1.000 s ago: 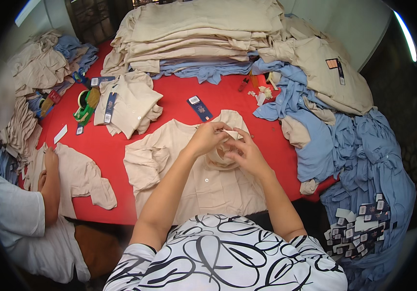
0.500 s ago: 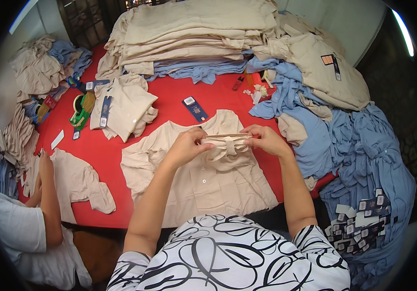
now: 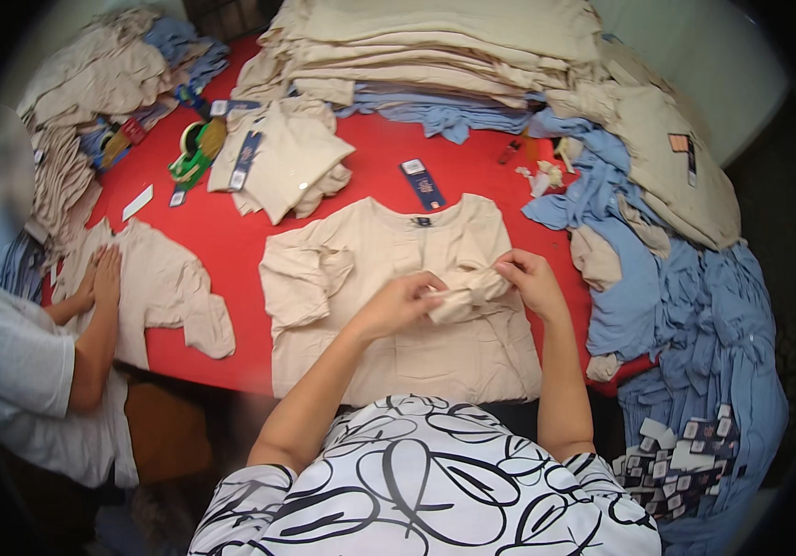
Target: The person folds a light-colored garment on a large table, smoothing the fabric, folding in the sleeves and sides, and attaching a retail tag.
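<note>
Shirt [image 3: 416, 360], beige, lies flat on red tabletop [image 3: 379, 171], near centre; left hand [image 3: 399, 303] and right hand [image 3: 537, 284] pinch its bunched right-side sleeve [image 3: 472, 295] (which edge, folds obscure). Step judged: sleeve straightening; next move calls for easing bunching out.

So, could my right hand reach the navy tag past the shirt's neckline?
Probably yes: the navy tag lies uncovered, with only beige shirt and red cloth between, though your right hand would likely first have to release the bunched fabric.

On the table [image 3: 381, 156], a tag [image 3: 423, 184] lies between shirt [image 3: 403, 363] and garment stack [image 3: 435, 51].
</note>
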A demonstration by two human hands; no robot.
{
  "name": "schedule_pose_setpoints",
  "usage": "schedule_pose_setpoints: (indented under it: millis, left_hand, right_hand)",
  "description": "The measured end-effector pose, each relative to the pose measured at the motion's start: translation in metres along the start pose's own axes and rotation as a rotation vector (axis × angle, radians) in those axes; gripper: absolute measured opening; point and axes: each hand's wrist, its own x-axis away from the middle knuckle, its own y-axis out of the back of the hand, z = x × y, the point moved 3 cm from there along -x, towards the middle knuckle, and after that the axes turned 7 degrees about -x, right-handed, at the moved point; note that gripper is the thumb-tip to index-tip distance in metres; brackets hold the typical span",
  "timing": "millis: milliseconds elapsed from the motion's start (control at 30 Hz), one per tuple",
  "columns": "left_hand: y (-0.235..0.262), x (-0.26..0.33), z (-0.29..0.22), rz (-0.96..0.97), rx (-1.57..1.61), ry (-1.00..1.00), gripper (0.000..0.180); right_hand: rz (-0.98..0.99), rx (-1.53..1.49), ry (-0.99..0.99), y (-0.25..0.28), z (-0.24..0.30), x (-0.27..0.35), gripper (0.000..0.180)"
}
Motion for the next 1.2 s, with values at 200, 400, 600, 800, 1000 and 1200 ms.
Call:
schedule_pose_setpoints:
  millis: [200, 400, 600, 800, 1000, 1200]
  left_hand:
    - [0.033, 0.051, 0.011, -0.511, -0.614, 0.036, 0.027]
    - [0.081, 0.09, 0.01, -1.025, -1.139, 0.051, 0.026]
    - [0.127, 0.094, 0.037, -0.842, -0.498, 0.246, 0.026]
    - [0.186, 0.117, 0.031, -0.867, -0.74, 0.241, 0.016]
    - [0.103, 0.079, 0.012, -0.65, -0.803, -0.194, 0.022]
    - [0.069, 0.052, 0.031, -0.453, -1.003, -0.226, 0.03]
  right_hand:
    - [0.186, 0.604, 0.144, -0.032, 0.026, 0.006, 0.012]
    - [0.263, 0.441, 0.329, -0.132, 0.057, -0.017, 0.019]
    - [0.22, 0.356, 0.36, -0.229, 0.019, -0.076, 0.02]
    - [0.169, 0.193, 0.474, -0.184, 0.046, -0.057, 0.014]
    - [0.272, 0.341, 0.303, -0.184, 0.029, -0.028, 0.009]
    - [0.186, 0.462, 0.438, -0.193, 0.032, -0.061, 0.022]
